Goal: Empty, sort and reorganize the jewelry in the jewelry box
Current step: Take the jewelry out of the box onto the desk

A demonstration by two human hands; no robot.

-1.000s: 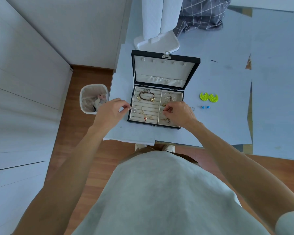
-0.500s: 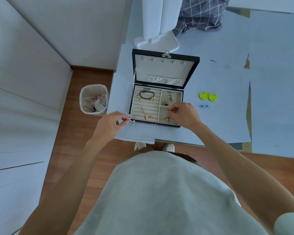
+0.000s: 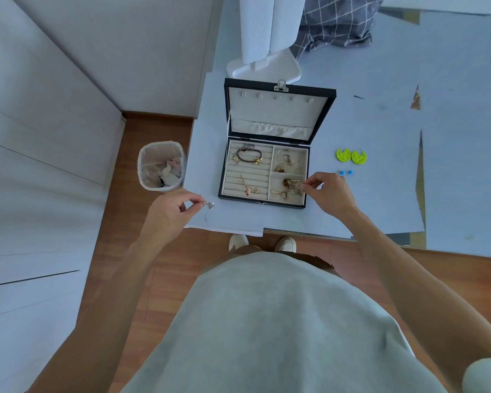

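A: Where does the emptying stand?

B: Partway, I'd judge. The jewelry box sits open on the table, near its front-left corner, lid propped up. The left hand pinches a small silvery piece between thumb and fingertips, low over the table just left of the box. The right hand has its fingers drawn together at the tangle of gold pieces in the front-right compartment.

A: How to do this step well?

B: Set the silvery piece down apart from the rest, so like goes with like, as with the green earrings and blue studs lying right of the box. With the right hand, lift one piece slowly; those chains look snagged together and could drag others out.

A: What can't you make out?

B: What the silvery piece is, too small to tell. Whether the right fingers actually hold anything, I cannot tell. The ring rolls hold a brown bracelet and a gold pin. The rear-right compartment's contents are a blur.
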